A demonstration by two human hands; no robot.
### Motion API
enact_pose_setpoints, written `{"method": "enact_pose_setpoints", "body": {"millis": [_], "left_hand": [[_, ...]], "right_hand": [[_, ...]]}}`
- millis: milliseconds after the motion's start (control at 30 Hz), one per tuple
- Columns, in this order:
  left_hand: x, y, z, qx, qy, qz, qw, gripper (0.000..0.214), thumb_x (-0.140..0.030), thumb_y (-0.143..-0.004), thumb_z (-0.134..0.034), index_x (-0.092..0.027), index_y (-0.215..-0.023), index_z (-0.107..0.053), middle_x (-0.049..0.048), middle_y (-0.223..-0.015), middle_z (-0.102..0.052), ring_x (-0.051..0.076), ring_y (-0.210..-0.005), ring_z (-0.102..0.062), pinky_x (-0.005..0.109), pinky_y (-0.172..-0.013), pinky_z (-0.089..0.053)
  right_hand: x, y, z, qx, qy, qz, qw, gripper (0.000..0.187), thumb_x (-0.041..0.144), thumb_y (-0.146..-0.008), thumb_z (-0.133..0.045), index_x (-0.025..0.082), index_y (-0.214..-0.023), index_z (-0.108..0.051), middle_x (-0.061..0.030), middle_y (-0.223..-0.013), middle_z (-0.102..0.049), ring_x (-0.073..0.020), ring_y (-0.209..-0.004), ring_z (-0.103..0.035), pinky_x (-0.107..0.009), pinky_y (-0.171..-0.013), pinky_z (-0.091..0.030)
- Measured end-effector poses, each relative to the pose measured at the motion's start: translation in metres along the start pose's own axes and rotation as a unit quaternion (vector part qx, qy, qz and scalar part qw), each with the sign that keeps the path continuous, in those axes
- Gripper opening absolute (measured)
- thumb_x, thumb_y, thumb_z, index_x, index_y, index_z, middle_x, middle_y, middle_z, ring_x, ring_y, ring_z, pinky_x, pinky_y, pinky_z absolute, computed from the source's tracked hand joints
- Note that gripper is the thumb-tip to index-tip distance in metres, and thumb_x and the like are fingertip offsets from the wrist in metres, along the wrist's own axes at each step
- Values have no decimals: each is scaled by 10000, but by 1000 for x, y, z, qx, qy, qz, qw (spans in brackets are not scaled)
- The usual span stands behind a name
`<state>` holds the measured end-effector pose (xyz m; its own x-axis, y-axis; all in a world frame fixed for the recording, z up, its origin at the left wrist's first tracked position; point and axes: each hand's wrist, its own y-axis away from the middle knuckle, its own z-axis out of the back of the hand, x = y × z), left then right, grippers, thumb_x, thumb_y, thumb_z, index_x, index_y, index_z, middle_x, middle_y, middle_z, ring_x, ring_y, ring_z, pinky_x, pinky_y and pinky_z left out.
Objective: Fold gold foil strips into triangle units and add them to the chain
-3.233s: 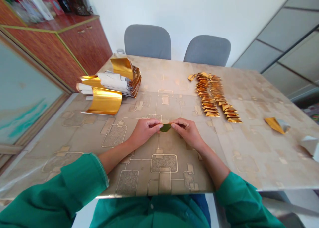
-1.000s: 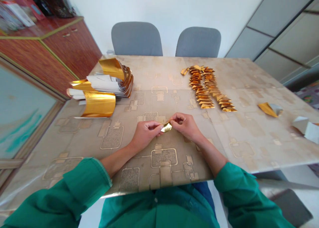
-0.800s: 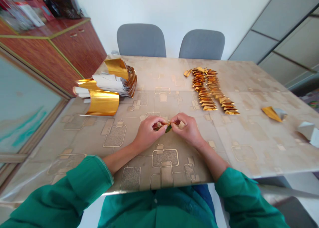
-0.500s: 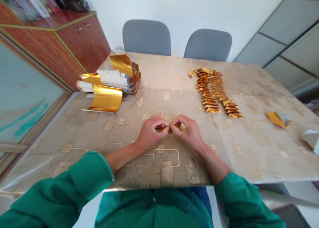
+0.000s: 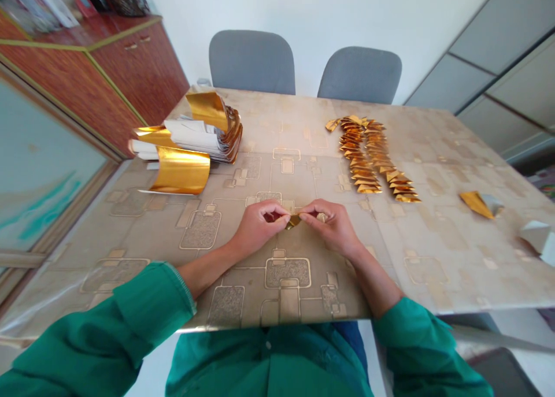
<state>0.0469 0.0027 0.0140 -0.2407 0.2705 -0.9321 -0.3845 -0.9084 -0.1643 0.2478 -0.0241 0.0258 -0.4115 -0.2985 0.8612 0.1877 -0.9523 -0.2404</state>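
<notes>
My left hand [image 5: 259,222] and my right hand [image 5: 332,223] meet just above the middle of the patterned table [image 5: 147,223]. Both pinch a small folded piece of gold foil paper [image 5: 295,220] between thumb and fingertips, one hand at each end. Only a sliver of the foil shows between the fingers. Two rows of several folded gold pieces [image 5: 373,160] lie on the table beyond my right hand. A stack of curled gold and white sheets [image 5: 195,143] sits at the far left.
A loose gold and silver piece [image 5: 480,203] and a white folded piece [image 5: 536,235] lie near the right edge. Two grey chairs [image 5: 251,62] stand behind the table. A wooden cabinet [image 5: 99,73] runs along the left.
My hands have stayed together on the foil piece, working it with the fingertips. The piece shows less than a second ago. The camera has shifted slightly.
</notes>
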Motion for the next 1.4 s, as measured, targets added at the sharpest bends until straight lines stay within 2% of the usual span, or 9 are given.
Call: {"method": "enact_pose_setpoints", "body": {"millis": [167, 400, 500, 633, 767, 900, 1233, 1400], "left_hand": [[3, -1, 9, -6, -17, 8, 1000, 169, -300, -786, -641, -166, -761, -741, 28, -727, -720, 134, -647, -606, 230, -603, -446], [3, -2, 13, 10, -23, -10, 1000, 198, -343, -827, -651, -176, -832, -755, 31, -773, -739, 154, -701, -638, 243, -640, -479], [4, 0, 12, -24, -52, -50, 997, 188, -333, -858, -642, -179, -846, -750, 37, -776, -724, 154, -707, -636, 247, -649, -476], [2, 4, 12, -71, -117, -132, 982, 147, -285, -887, -635, -202, -846, -749, 40, -814, -729, 159, -751, -652, 266, -716, -496], [1, 5, 12, -77, -138, -164, 974, 137, -242, -896, -627, -201, -853, -750, 34, -799, -722, 148, -734, -651, 251, -701, -495], [2, 5, 12, -63, -127, -152, 978, 110, -228, -879, -655, -202, -852, -758, 34, -808, -729, 150, -728, -652, 254, -696, -487], [3, 3, 12, -57, -126, -150, 979, 127, -247, -904, -650, -193, -883, -763, 30, -770, -724, 142, -703, -648, 249, -671, -482], [8, 4, 11, -87, -164, -229, 956, 119, -236, -921, -643, -182, -893, -746, 23, -782, -716, 127, -701, -651, 229, -656, -498]], "right_hand": [[-7, 2, 7, -24, -21, -8, 999, 192, 415, -855, -671, 240, -797, -724, -18, -779, -716, -170, -726, -623, -302, -703, -472], [-8, 1, 13, 21, -63, -76, 995, 377, 570, -881, -578, 225, -788, -698, 14, -701, -651, -146, -656, -564, -263, -622, -430], [-8, 1, 13, 10, -60, -83, 995, 426, 589, -907, -524, 219, -773, -686, 11, -674, -629, -139, -632, -540, -260, -603, -414], [-7, 2, 10, -15, -80, -91, 993, 365, 574, -864, -590, 226, -855, -699, 5, -718, -659, -145, -654, -562, -263, -610, -417], [-7, 3, 7, -32, -79, -83, 993, 300, 516, -826, -651, 224, -869, -701, -1, -744, -672, -146, -659, -565, -265, -608, -420], [-8, 2, 6, -46, -60, -72, 995, 258, 481, -823, -661, 225, -802, -688, 0, -719, -666, -149, -656, -557, -270, -623, -425], [-7, -1, 12, -64, 14, -7, 998, 209, 415, -900, -605, 228, -828, -666, -6, -790, -682, -163, -739, -602, -277, -701, -438], [-4, 1, 13, -47, 19, -3, 999, 237, 429, -923, -564, 219, -853, -649, -3, -785, -667, -155, -736, -593, -262, -691, -432]]}}
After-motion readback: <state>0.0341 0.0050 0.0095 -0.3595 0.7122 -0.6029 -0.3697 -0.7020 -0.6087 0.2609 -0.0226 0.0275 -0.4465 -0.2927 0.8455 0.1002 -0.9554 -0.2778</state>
